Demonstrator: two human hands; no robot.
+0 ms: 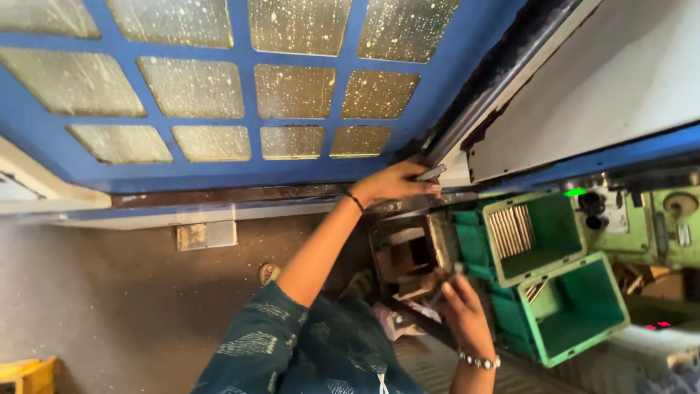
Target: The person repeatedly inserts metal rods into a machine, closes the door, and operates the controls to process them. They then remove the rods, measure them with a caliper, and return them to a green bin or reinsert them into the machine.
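My left hand (391, 184), with a dark band at the wrist, is stretched out and closed around a grey metal handle (432, 174) at the edge of a blue sliding door (248, 171) with a grid of spattered window panes. My right hand (461, 300), wearing a beaded bracelet, holds a short dark metal rod (448, 281) close to my body. This hand hovers beside a stack of green plastic bins (585, 312). One bin (543, 244) holds a row of similar metal rods (510, 230).
A green machine panel (674, 222) with a lit green lamp (575, 192) and dark buttons lies past the bins. A dirty metal holder (408, 255) sits between my hands. A yellow object (25, 376) stands on the brown floor at the lower left.
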